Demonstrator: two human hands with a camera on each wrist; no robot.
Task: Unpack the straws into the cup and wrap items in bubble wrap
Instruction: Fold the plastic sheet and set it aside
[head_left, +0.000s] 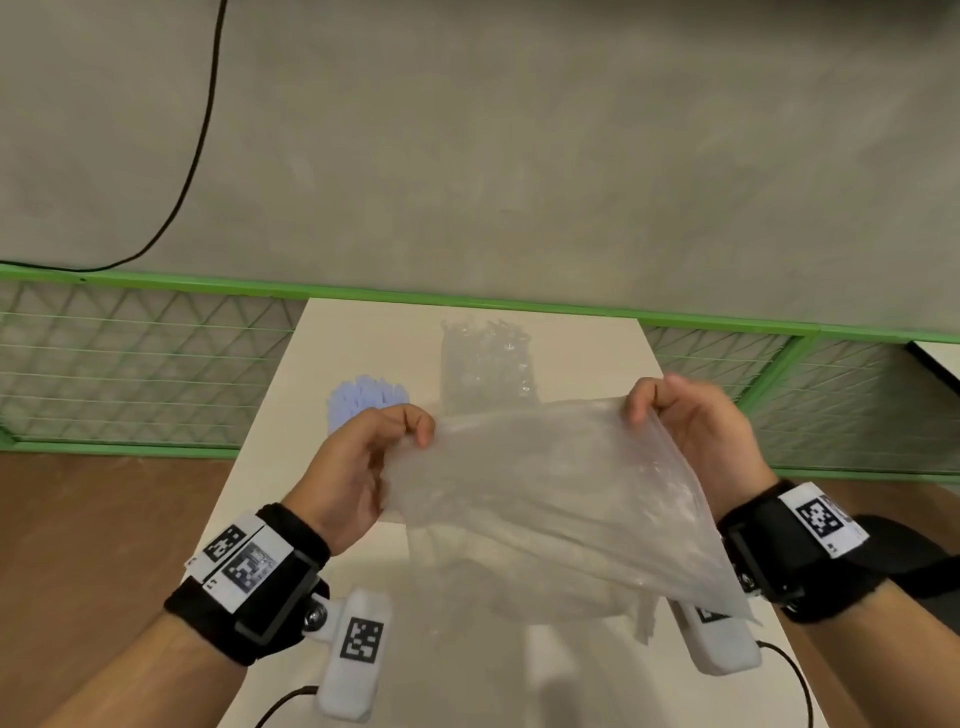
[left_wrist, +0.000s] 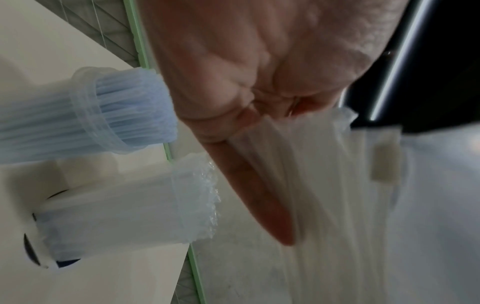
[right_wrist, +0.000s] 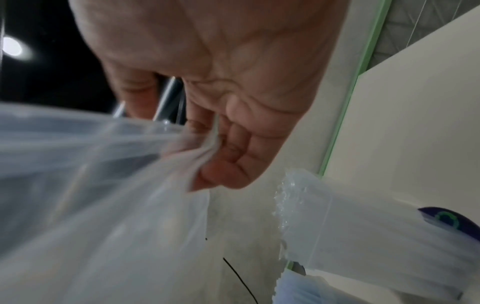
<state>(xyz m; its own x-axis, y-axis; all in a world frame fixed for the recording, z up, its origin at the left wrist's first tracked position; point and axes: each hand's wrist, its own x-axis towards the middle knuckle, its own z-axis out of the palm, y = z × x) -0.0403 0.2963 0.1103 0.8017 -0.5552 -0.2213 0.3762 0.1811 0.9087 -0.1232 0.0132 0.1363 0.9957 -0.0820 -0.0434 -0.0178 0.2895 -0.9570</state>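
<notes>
Your left hand (head_left: 358, 467) and right hand (head_left: 691, 426) each pinch a top corner of a clear bubble wrap sheet (head_left: 545, 499), fingers curled tight on the film, the sheet stretched between them above the near half of the table (head_left: 363, 332). Its lower edge hangs slack and appears to brush the table, though contact cannot be confirmed. The cup (head_left: 369, 405), translucent plastic with a ribbed rim, stands behind your left hand with pale blue straws (left_wrist: 137, 107) bunched upright in it. Beside it, at the far middle of the table, stands a second tall item already sheathed in crinkled bubble wrap (head_left: 485, 364); its contents cannot be identified. Risk assessment: the cup looks light and top-heavy with the straws projecting above its rim, so a sweep of the sheet or of your left wrist could tip it and scatter the straws. The film is thin, glossy and limp; a corner pinch this small may slip, and uneven tension would skew the sheet before it is laid. The wrapped item is likewise tall and narrow and judged easy to topple if the sheet is drawn past it.
</notes>
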